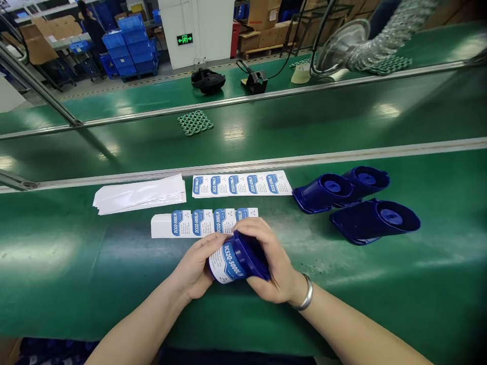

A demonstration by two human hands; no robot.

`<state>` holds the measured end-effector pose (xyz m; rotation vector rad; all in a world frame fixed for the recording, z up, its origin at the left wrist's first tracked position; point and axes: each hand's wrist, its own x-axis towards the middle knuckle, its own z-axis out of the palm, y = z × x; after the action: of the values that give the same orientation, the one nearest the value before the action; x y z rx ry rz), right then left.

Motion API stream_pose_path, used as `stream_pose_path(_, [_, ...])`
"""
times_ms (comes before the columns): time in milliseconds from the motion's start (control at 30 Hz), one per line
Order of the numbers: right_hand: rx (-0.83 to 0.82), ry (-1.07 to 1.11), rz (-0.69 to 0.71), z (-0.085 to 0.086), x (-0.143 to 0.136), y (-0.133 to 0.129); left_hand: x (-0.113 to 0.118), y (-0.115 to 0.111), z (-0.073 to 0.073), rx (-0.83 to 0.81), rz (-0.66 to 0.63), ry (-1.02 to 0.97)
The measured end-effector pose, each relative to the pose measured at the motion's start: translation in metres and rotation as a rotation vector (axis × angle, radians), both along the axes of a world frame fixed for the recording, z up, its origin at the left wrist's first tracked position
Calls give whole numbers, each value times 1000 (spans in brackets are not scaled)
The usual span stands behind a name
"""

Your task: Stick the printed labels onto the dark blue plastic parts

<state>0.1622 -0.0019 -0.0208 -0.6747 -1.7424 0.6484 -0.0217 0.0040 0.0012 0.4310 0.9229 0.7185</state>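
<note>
Blue housing [241,254]: probably light, stiff, slippery; best held at ends. Left hand [198,266] grasps nine-o'clock end; right hand [277,268], three-o'clock.

Left of the left grip [198,266], the green desk [61,274] gives a broad open run up to the white paper strips [140,195]. Straight ahead, the front label strip [162,226] lies just beyond the held blue cup [230,261], with only a narrow lane before the rear label strips [243,185]. Those nearly meet the loose blue cups [321,192], pinching the way to the pale rail [228,170]. Right of the right grip [276,261], room opens between those cups and the right forearm [353,317].
</note>
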Motion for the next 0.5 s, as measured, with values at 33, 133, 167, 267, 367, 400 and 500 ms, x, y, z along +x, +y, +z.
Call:
stream_pose_path(33, [29,-9,15,1,-1,0,0,0,-2,-32,0,-32])
stream_pose_path(133, [37,-38,30,2,-3,1,2,-1,-6,-67,9,-79])
stream_pose_path(167, [28,-46,30,2,-3,1,2,-1,-6,-56,15,-76])
stream_pose_path(267, [-3,-50,28,2,-2,0,2,-5,-3,44,14,-31])
stream_pose_path(367, [-46,-37,-9,-2,-1,-3,1,-10,1,237,-33,56])
stream_pose_path(400, [-72,-34,-36,-5,-1,-4,2,-11,2,315,-50,122])
stream_pose_path(500, [-151,-22,-88,-14,-1,-5,3,-16,2,539,-58,396])
